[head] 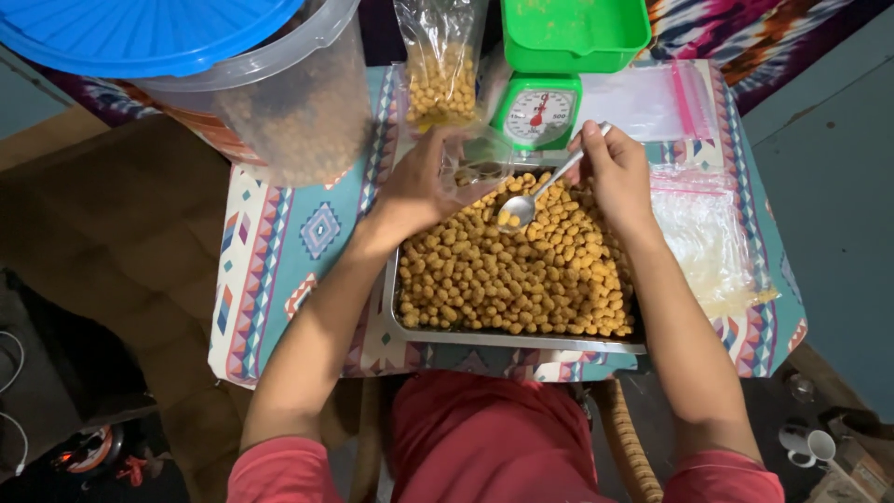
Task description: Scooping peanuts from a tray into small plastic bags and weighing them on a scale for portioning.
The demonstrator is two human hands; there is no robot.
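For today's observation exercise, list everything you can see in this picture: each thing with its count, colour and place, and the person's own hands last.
Tray: one, metal, centre of the table, full of snacks.
Snacks: too many to count, yellow-brown, heaped in the tray.
Scale: one, green with a white dial, behind the tray.
Filled bag: one, clear, left of the scale.
Tub: one, clear with a blue lid, back left.
Empty bags: a clear stack, right of the tray.
Tablecloth: one, patterned teal and cream.
Mug: one, white, floor at lower right.
Spoon: one, metal, holding snacks.
Small bag: one, clear.
Left hand: holds the small bag.
Right hand: holds the spoon.
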